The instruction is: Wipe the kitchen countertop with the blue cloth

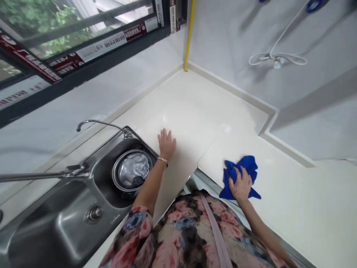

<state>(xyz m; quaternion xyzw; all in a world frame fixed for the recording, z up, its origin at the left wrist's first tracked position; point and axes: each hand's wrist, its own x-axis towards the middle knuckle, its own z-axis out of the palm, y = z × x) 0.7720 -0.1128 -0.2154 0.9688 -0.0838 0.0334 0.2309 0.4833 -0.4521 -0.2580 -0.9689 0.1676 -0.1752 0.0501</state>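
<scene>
My left hand lies flat, fingers together and stretched out, on the cream countertop just right of the steel sink. A thin bracelet circles that wrist. My right hand presses down on a crumpled blue cloth, fingers curled over it, on the counter's right part near the front edge. Both forearms reach out from a floral top at the bottom of the view.
The sink holds a round steel basin with a strainer. A curved tap rises behind it. A yellow pipe runs up the corner. A white cable hangs on the right wall. A window is at the upper left.
</scene>
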